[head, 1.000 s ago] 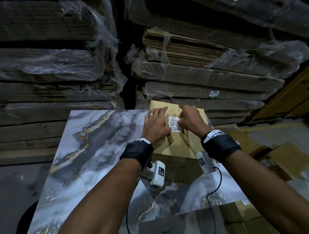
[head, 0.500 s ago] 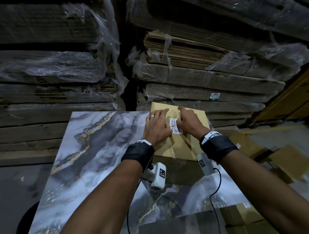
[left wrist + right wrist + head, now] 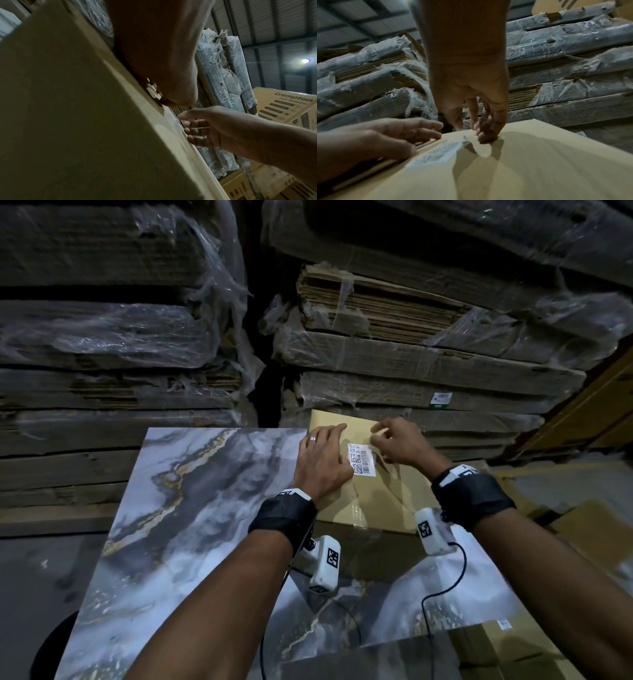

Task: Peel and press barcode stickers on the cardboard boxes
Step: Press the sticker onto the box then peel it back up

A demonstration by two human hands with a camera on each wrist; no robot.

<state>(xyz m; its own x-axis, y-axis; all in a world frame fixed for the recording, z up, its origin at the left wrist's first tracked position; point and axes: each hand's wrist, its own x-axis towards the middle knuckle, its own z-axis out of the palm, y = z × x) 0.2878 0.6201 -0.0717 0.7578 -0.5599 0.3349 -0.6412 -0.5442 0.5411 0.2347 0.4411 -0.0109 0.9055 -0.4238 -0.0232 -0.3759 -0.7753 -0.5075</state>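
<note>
"Crompton" is read on stacked yellow printed cartons (image 3: 283, 106) at right of the left wrist view. A white barcode sticker (image 3: 361, 457) lies flat on the tan cardboard box (image 3: 383, 494) at centre frame, on the marble-patterned table (image 3: 191, 508). The left hand (image 3: 323, 465) is laid flat, fingers extended. The right hand (image 3: 399, 445) hovers, fingers loosely curled, tips touching the box.

Dim, grainy wide-angle views; soft blur; lone ceiling lamp (image 3: 305, 61) glare.

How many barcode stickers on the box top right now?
1. The barcode sticker lies on top of the cardboard box, between the left hand and right hand. Others could be hidden under the hands.
</note>
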